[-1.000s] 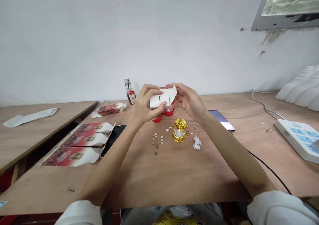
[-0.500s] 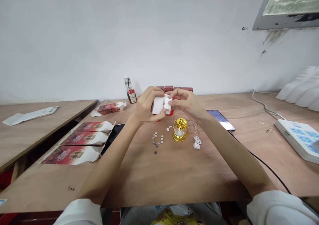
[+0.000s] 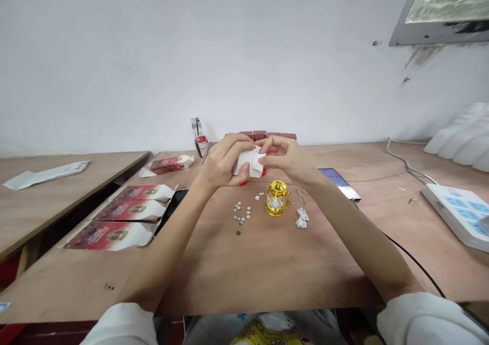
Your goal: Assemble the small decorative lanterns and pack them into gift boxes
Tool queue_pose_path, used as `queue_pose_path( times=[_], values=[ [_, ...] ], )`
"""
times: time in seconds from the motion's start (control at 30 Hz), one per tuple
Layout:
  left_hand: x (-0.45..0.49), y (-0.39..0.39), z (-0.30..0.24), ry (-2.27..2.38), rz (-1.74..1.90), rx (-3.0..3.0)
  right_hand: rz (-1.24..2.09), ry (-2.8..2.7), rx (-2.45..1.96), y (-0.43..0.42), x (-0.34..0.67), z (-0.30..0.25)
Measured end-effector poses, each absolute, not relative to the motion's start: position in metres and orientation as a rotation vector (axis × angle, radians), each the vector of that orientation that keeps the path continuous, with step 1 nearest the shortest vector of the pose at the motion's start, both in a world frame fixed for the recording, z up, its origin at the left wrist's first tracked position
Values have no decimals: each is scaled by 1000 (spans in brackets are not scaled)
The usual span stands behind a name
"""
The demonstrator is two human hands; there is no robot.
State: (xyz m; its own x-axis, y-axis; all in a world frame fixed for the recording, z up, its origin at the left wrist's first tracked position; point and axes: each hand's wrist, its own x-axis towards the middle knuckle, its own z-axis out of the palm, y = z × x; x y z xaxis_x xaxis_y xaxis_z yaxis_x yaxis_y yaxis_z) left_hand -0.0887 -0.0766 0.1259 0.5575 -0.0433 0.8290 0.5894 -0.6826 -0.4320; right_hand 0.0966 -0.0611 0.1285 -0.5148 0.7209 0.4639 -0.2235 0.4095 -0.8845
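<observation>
Above the table, both hands hold a small cardboard box [image 3: 247,160] whose white side faces me. My left hand [image 3: 228,160] is wrapped round its left side, with the thumb on the white face. At the right end, my right hand [image 3: 280,156] pinches a white flap with thumb and fingers. Below the hands stands a small gold lantern [image 3: 277,198] with clear sides. Several small round discs [image 3: 242,217] lie to its left, and white plastic pieces [image 3: 301,218] lie to its right. Something red shows under the box, mostly hidden by the hands.
Flat red printed boxes [image 3: 130,211] lie at the left by a dark tablet [image 3: 170,210]. A row of red boxes [image 3: 273,135] stands by the wall. At the right are a phone [image 3: 339,183], its black cable and a white device [image 3: 458,213].
The flap end of the box has been pressed closer to the body and the box has turned slightly. My left thumb has moved onto its white face. The lantern and loose pieces stay put.
</observation>
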Motion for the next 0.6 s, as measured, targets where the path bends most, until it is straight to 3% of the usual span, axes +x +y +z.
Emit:
queue_pose_path(
  times=[0.43, 0.6],
  values=[
    [-86, -77, 125, -348, -1251, -2021, 1221, -1711, -470, -56, 96, 124],
    [-83, -80, 121, -483, -1282, -1957, 1486, -1768, -355, -57, 96, 124]
  ],
)
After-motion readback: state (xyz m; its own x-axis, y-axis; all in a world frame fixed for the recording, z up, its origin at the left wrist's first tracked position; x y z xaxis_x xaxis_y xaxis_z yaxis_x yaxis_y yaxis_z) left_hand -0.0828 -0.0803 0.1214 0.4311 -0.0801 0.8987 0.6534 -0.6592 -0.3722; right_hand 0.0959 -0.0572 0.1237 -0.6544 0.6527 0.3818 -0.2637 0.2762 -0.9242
